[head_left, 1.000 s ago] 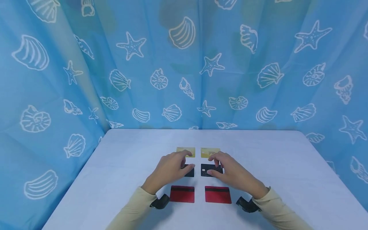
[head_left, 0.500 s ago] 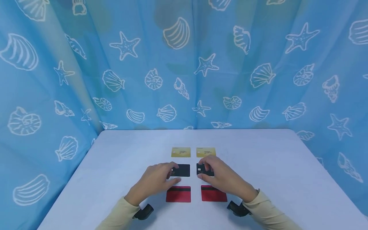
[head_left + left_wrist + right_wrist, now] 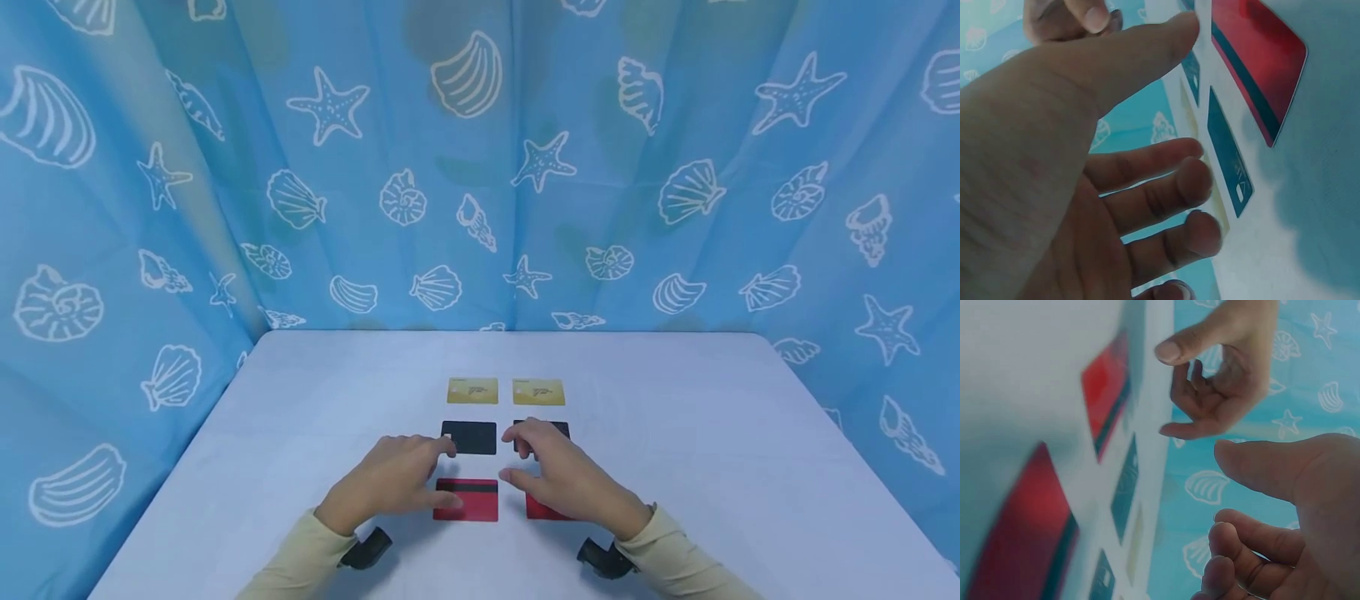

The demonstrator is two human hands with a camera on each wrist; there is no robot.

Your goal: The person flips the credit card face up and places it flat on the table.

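Six-card layout aside, the cards nearest my hands are black and red ones lying flat on the table. My left hand (image 3: pixel 393 477) hovers with loosely bent fingers and holds nothing. Its index fingertip overlaps the left edge of one black card (image 3: pixel 476 438), and its thumb overlaps a red card (image 3: pixel 482 503) with a dark stripe. My right hand (image 3: pixel 566 475) hangs above the table too, thumb and fingers apart. It partly hides the other black card (image 3: pixel 560 428) and the other red card (image 3: pixel 542 510). Both wrist views show bare space between thumb and fingers.
Two yellow cards (image 3: pixel 472 391) lie side by side behind the black ones. White cloth covers the table (image 3: pixel 660 400). A blue curtain (image 3: pixel 480 167) with shell and starfish prints hangs behind it. Dark wrist cameras (image 3: pixel 367 550) sit under both sleeves.
Both hands have drawn back toward the table's near edge, from over the yellow and black cards to over the black and red ones. The cards keep their arrangement; the head view shifted slightly.
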